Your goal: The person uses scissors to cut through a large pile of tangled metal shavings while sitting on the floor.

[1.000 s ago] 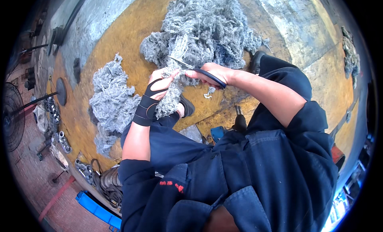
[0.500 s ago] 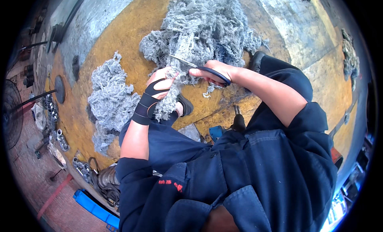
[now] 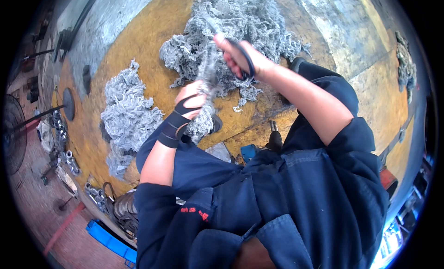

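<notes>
My left hand (image 3: 190,99), in a black wrist brace (image 3: 175,125), grips a bunch of grey yarn waste (image 3: 202,119); part of the bunch hangs below the fist and part reaches up towards the pile. Scissors (image 3: 249,61) with dark handles are in my right hand (image 3: 238,56), raised over the near side of the big grey yarn pile (image 3: 245,19). Their blades point up and left and are blurred against the yarn. A smaller heap of grey yarn (image 3: 127,109) lies to the left of my left hand.
A worn yellow-brown floor sheet (image 3: 171,19) lies under everything. Left stand a fan (image 3: 14,130), a round disc on a rod (image 3: 68,104) and metal fittings (image 3: 71,162). A blue object (image 3: 249,152) and a dark-handled tool (image 3: 274,138) lie near my legs. More yarn (image 3: 405,68) is far right.
My right hand has moved up and left with the scissors, away from my left hand. My left hand has shifted slightly down and right, still gripping the yarn.
</notes>
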Demonstrator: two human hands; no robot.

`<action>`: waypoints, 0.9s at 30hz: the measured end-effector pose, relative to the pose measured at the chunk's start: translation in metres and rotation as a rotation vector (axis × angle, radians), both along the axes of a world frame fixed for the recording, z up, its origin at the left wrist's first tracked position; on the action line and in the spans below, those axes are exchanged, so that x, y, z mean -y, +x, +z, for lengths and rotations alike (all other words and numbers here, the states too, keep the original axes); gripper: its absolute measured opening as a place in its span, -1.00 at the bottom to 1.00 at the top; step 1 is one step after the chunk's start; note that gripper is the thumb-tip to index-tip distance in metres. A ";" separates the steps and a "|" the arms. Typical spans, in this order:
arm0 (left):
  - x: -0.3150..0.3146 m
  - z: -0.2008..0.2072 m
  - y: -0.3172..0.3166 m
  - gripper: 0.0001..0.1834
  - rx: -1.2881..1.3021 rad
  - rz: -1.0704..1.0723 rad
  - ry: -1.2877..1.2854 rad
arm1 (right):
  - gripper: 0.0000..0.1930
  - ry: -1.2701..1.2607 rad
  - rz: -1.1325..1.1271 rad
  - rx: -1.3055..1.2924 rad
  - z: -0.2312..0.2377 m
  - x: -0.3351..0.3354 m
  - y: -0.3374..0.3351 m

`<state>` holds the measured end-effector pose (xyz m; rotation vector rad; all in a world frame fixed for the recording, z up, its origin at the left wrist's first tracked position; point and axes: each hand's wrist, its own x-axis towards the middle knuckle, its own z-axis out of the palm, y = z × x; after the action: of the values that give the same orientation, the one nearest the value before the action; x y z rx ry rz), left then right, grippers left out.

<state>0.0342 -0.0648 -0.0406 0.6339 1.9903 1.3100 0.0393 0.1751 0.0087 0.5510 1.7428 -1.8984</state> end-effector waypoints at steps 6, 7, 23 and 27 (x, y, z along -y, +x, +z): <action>0.004 0.037 -0.004 -0.76 -0.248 0.087 -0.504 | -0.23 0.189 0.417 0.091 -0.033 -0.038 0.014; 0.007 0.034 -0.001 -0.76 -0.229 0.132 -0.458 | -0.19 0.185 0.471 0.154 -0.035 -0.033 0.025; -0.002 0.050 0.010 -0.54 -0.119 -0.078 -0.236 | -0.19 0.083 0.576 0.153 -0.015 0.003 0.024; -0.007 0.048 0.029 -0.42 -0.225 -0.122 -0.346 | -0.24 0.037 0.463 0.138 -0.014 0.001 0.016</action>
<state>0.0631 -0.0576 0.0075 0.7441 2.2505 0.8229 0.0549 0.1736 -0.0053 0.2535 1.6463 -1.4734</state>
